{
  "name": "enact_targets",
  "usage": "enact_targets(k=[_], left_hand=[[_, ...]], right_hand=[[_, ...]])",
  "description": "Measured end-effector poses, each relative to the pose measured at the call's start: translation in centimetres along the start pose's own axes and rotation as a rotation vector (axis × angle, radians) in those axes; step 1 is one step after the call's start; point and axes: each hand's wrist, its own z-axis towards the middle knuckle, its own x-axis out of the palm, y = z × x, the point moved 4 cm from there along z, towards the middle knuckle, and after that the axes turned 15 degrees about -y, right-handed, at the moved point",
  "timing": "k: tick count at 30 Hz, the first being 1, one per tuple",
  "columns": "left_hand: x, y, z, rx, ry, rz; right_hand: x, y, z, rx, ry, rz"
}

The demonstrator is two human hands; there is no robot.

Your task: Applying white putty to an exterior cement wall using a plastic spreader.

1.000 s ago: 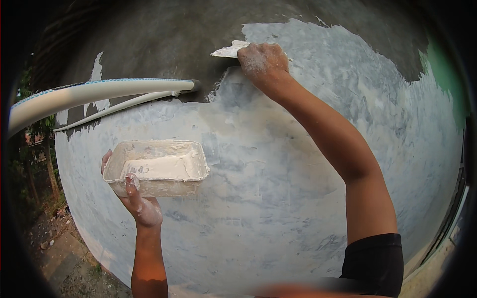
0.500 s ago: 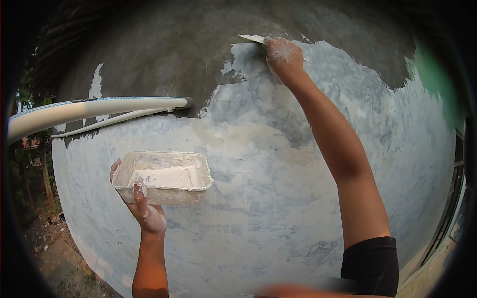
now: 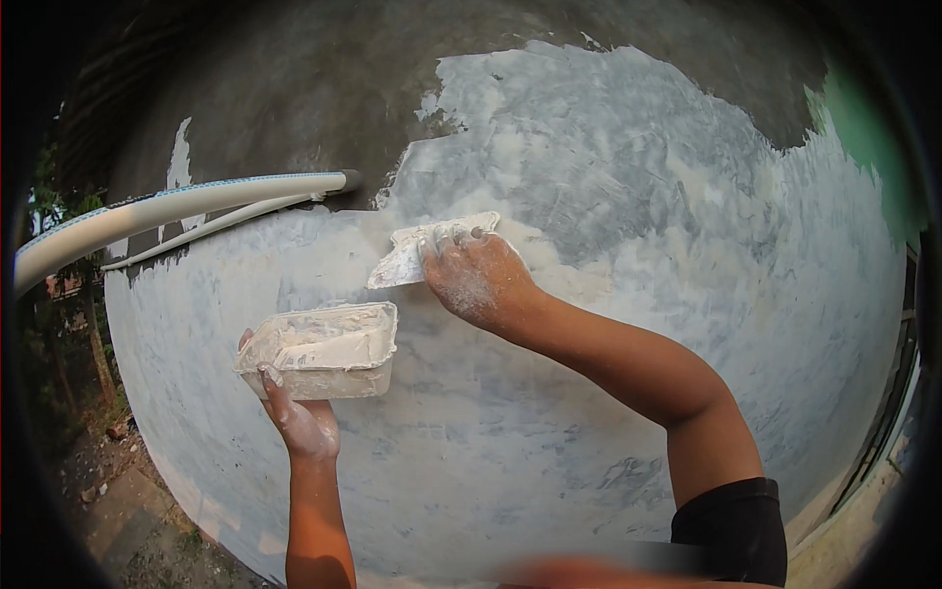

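My left hand (image 3: 304, 420) grips a clear plastic tub (image 3: 343, 383) from below and its left end, thumb against the near side. Cream-coloured putty (image 3: 339, 350) lies inside, and more is smeared along the rim. Up and to the right of the tub, my right hand (image 3: 479, 275) is closed on a putty knife (image 3: 400, 265), a wide flat blade coated with white putty. Its blade points to the left, just above the tub. White residue covers the fingers of both hands. Behind them stands a wall (image 3: 510, 442) with a patchy pale skim coat.
A thick pale pipe (image 3: 196, 204) and a thinner pipe (image 3: 226, 224) jut in from the left. Bare grey wall (image 3: 285, 98) spans the top, with green paint (image 3: 859, 147) at the upper right. Trees and rubble-strewn ground (image 3: 128, 520) lie at the left.
My right hand has come down and left with the putty knife, from the coating's upper edge to near the tub. The tub has shifted slightly right and tilted. The coated patch above is in fuller view.
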Motion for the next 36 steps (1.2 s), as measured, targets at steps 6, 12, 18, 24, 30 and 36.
enact_targets(k=[6,12,18,24,30,36], left_hand=[[-1.8,-2.1,-0.1,-0.107,-0.126,-0.027],[-1.8,-1.2,-0.8,-0.123,-0.148,0.027],[-2.3,0.3,-0.4,-0.118,-0.141,-0.021],[1.4,0.7,-0.4,-0.151,-0.086,-0.078],[4.6,-1.7,-0.8,-0.111,0.013,-0.180],[5.1,-2.8,-1.1,-0.021,0.106,-0.186]], right_hand=[[-3.3,-5.3,3.3,0.254,-0.251,-0.111],[-1.0,-15.3,8.3,0.419,-0.317,-0.400],[1.9,-10.7,7.3,0.280,-0.304,-0.273],[-0.7,-4.7,6.0,0.072,-0.133,-0.014],[-6.4,-11.4,9.2,0.283,-0.297,-0.265],[-6.1,-22.0,10.0,0.612,-0.313,-0.434]])
